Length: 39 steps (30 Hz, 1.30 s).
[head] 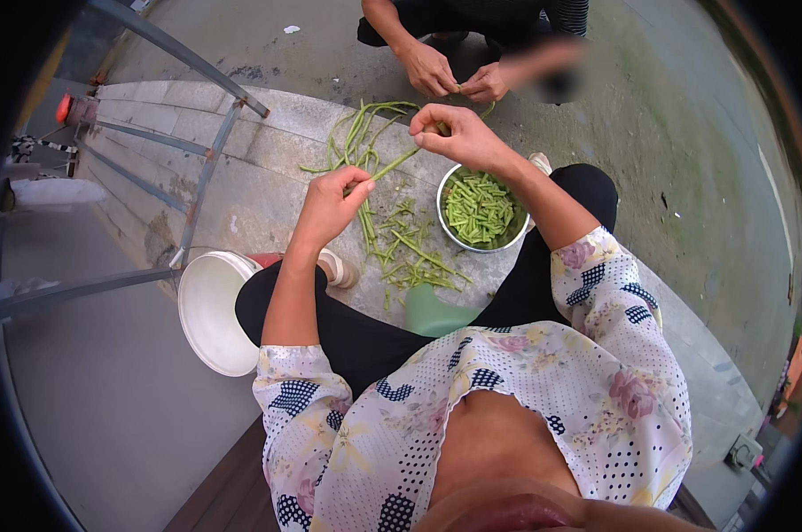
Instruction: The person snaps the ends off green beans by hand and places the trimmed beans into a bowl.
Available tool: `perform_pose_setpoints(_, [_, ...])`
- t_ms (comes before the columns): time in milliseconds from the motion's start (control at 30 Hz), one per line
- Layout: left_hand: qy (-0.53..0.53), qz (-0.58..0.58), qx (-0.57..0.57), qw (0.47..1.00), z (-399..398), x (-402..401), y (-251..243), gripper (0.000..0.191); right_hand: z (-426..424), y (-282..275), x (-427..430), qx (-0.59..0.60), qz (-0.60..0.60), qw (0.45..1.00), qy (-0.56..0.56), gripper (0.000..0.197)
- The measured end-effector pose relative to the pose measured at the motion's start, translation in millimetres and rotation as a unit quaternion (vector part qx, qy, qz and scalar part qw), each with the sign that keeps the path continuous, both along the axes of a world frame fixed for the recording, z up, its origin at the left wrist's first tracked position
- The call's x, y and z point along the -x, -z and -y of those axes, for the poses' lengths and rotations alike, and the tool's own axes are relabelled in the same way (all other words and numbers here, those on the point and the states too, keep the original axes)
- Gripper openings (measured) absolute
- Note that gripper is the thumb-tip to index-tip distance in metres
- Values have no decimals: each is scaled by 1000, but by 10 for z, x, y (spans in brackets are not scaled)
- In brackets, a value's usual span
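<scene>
A long green bean stretches between my two hands. My left hand pinches its lower end between thumb and fingers. Higher up and to the right, my right hand grips the other end, its fingers curled round and partly hiding it. Just below my right wrist stands a round metal bowl holding many short cut bean pieces. Whole long beans lie in a loose bundle on the paving beyond my left hand. Scraps and bean ends are scattered on the paving between my feet.
Opposite me a person crouches, both hands on a bean. A white plastic bucket stands beside my left knee, near a metal frame. Part of a green plastic object shows between my legs. Stone paving borders the concrete ground.
</scene>
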State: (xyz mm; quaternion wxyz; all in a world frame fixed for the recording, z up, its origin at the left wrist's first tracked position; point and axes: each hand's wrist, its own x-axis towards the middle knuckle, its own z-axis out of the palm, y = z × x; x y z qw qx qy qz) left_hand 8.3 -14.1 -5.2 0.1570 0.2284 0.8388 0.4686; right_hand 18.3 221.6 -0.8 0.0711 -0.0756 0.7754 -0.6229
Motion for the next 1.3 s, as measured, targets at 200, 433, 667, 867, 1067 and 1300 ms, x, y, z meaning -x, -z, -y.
perform_pose_setpoints(200, [56,-245,85,964,-76,-14,-9,14,156,177,-106,-269,-137,952,-36,21])
perform_pose_setpoints(433, [4,-301,50,952,-157,-36,-101,14,186,139,-120,-210,-115,971,4,13])
perform_pose_setpoints(667, [-55,-198,-39,978,-209,-38,-166,13,187,91,-108,81,28,995,42,9])
perform_pose_setpoints(867, [-66,-140,-102,983,-198,-14,-40,12,211,179,-108,321,117,938,53,9])
perform_pose_setpoints(1067, [-90,55,-164,981,-174,-21,87,14,250,49,-116,346,196,918,2,12])
perform_pose_setpoints(1300, [-111,147,-279,942,-206,-27,104,14,464,184,-260,207,234,949,-53,16])
